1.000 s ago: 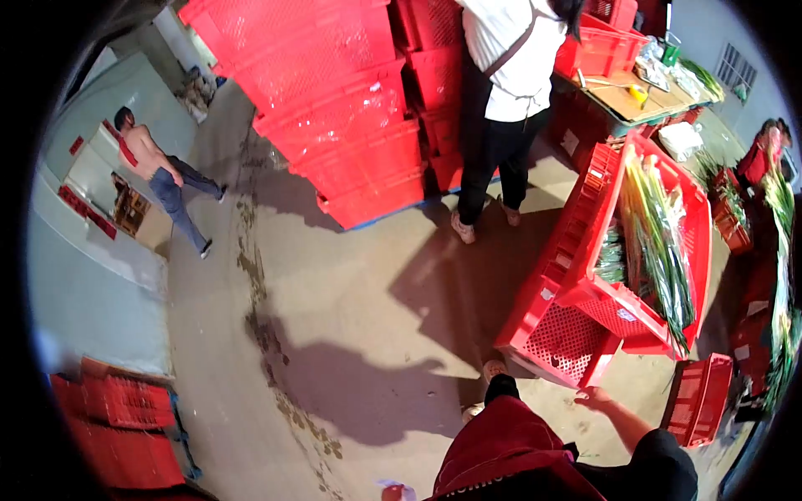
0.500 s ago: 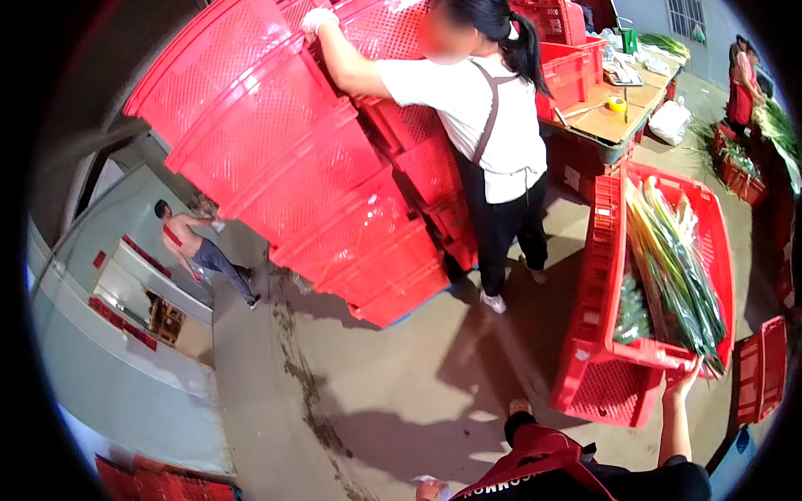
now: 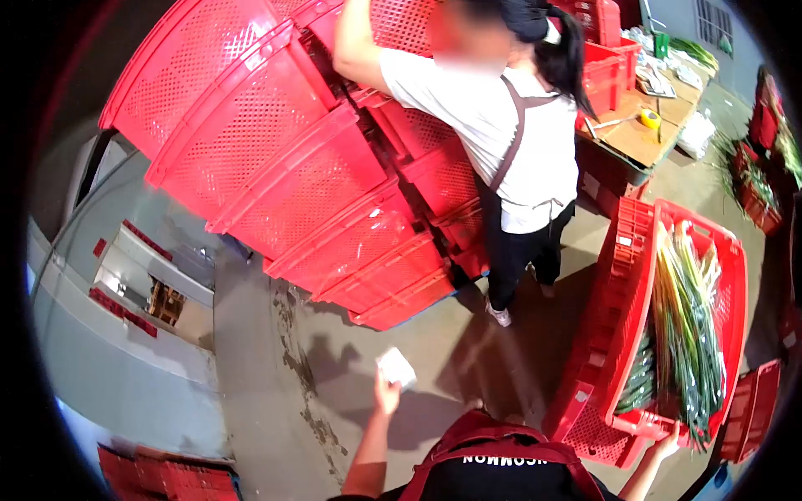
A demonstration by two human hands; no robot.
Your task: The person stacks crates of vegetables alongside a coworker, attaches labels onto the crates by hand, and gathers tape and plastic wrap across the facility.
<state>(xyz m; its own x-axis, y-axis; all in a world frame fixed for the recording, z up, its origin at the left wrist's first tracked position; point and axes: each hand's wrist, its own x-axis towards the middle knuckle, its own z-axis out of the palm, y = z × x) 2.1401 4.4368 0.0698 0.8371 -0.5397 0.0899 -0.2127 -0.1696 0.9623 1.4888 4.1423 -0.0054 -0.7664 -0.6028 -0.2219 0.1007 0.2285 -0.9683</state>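
My left hand [image 3: 386, 396] is raised over the floor with its fingers closed on a small white piece [image 3: 396, 368], which looks like paper or a label pad. At the lower right my right hand [image 3: 668, 442] is at the near rim of a red plastic crate [image 3: 738, 309], its fingers closed over the edge. Inside the crate lies a bundle of long green onions [image 3: 687, 342], pale ends away from me, green tips over the near rim. Beside them are dark green vegetables [image 3: 638, 380] in clear wrap. The crate sits tilted in view on other red crates [image 3: 597, 430].
Tall stacks of red crates [image 3: 309, 175] rise ahead of me. A person in a white shirt [image 3: 518, 142] stands against them, arm raised. Behind is a table [image 3: 643, 142] with yellow tape [image 3: 650, 119]. Another crate [image 3: 750, 409] stands at the right edge.
My left hand has come up and forward with the white piece. My right hand stays at the crate's rim. The distant person at left is now mostly hidden behind the stack.
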